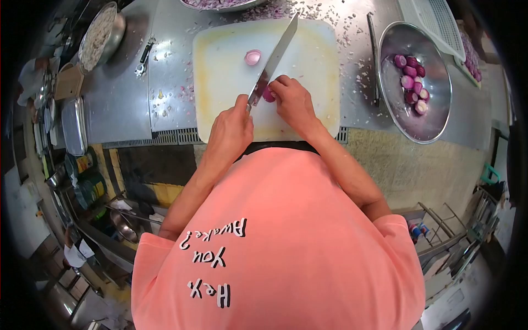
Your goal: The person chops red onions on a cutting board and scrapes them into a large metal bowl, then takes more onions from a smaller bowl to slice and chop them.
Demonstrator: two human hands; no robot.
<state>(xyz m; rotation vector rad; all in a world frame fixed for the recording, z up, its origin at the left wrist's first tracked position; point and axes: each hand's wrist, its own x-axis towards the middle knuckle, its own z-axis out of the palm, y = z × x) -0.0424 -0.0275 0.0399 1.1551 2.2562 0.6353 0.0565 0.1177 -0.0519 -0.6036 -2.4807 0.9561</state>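
My left hand [230,127] is closed around the handle of a long kitchen knife [280,50]. The blade points away from me and slants to the right across a white cutting board [220,60]. Against the blade's right side, the fingers of my right hand [293,105] grip a purple-red onion piece [268,94], partly hidden by the fingertips. Left of the blade, a cut onion piece [252,57] lies on the board.
To the right, a metal bowl [393,102] holds several peeled red onions [410,82]. A dark rod [373,60] lies beside it. Chopped onion litters the steel table [355,52]. A peeler-like tool [144,56] and a full metal bowl [116,33] are on the left.
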